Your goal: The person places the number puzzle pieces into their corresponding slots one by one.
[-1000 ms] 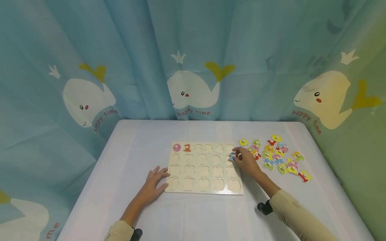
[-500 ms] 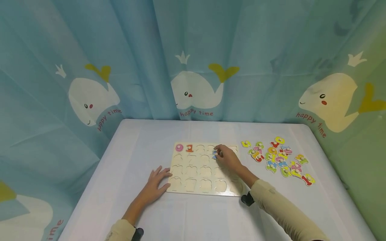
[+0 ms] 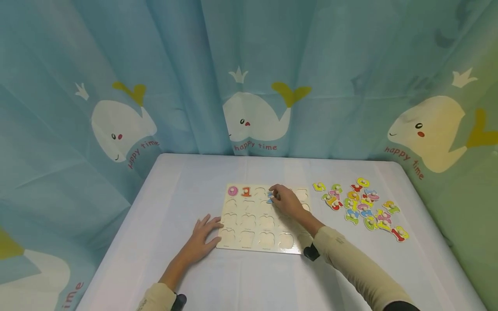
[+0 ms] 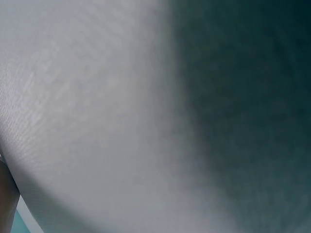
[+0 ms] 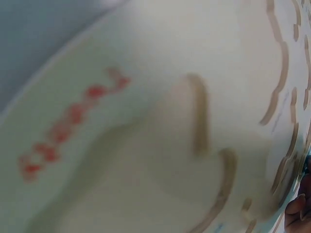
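Blue piece [image 3: 270,197] seemingly further left now

Your left hand [image 3: 202,235] lies palm down with its fingers spread and straight, pointing forward and a little to the right; nothing is gripped in it. Its forearm runs back toward you, bare up to a beige sleeve near the elbow, with a dark band at the wrist end of that sleeve. Your right hand [image 3: 287,202] is stretched well forward, fingers curled and pinched together at the tips. Your right arm angles in from the lower right in a beige sleeve, a dark strap at the wrist.
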Motion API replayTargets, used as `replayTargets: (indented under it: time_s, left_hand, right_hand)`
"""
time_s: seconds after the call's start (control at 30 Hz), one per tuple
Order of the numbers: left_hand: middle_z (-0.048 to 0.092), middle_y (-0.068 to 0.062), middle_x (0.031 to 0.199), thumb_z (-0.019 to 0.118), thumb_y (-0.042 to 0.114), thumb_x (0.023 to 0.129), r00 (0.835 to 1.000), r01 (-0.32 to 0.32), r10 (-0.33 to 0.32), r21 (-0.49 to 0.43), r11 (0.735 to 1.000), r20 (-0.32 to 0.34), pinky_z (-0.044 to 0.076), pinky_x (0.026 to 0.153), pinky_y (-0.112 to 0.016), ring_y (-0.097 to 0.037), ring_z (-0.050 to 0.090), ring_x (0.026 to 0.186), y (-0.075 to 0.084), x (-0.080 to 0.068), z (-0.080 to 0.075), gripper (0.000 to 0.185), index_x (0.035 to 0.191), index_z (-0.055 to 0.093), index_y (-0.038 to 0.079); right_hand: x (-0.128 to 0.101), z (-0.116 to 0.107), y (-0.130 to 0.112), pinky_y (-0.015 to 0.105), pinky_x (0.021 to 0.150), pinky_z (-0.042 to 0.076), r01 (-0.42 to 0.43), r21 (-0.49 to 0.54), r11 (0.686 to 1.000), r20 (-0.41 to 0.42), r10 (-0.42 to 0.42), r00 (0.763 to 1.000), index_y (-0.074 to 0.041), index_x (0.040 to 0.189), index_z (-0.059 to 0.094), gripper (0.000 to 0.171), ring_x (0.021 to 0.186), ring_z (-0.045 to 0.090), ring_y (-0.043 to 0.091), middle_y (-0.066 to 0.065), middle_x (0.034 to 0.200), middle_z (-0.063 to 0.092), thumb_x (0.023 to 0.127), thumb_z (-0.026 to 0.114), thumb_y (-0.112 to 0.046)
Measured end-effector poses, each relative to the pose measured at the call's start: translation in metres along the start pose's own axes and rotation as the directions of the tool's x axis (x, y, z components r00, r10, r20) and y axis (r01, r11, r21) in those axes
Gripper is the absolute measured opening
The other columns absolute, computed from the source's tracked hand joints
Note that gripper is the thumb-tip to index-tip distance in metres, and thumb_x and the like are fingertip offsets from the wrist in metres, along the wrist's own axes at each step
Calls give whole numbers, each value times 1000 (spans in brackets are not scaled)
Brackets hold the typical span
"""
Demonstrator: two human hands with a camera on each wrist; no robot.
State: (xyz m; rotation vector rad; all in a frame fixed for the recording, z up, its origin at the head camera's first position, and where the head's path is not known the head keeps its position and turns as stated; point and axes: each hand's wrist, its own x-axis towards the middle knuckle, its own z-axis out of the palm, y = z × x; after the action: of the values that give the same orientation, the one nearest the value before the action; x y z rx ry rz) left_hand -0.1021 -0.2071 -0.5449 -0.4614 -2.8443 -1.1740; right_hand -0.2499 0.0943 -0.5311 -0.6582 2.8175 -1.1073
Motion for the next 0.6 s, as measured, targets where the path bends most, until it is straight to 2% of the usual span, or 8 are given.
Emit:
replayTargets:
  time_s: [0.17, 0.4, 0.6]
  left_hand:
    - [49, -10, 138, 66, 19, 86, 1000, -12, 12, 3, 1000, -10, 5, 108, -60, -41, 24, 135, -1, 0, 1, 31, 117, 60, 13]
    - [49, -9, 138, 66, 19, 87, 1000, -3, 3, 1, 1000, -10, 5, 109, -59, -40, 24, 136, -1, 1, 1, 31, 116, 61, 13]
    - [49, -8, 138, 66, 19, 87, 1000, 8, -8, 11, 1000, -8, 5, 109, -58, -38, 23, 136, -1, 0, 2, 30, 116, 61, 14]
  right_hand:
    - [6, 4, -5, 31, 66, 49, 5, 18, 1000, 16, -5, 1000, -3, 114, 58, 26, 76, 56, 15, 3, 91, 59, 89, 63, -5]
    - [17, 12, -10, 33, 67, 49, 17, 60, 998, -2, -17, 1000, -1, 114, 58, 25, 77, 55, 17, 5, 92, 58, 89, 62, -4]
    - [24, 18, -12, 32, 66, 48, 24, 41, 999, -21, -23, 1000, -3, 115, 58, 26, 74, 54, 15, 4, 92, 59, 89, 64, -4]
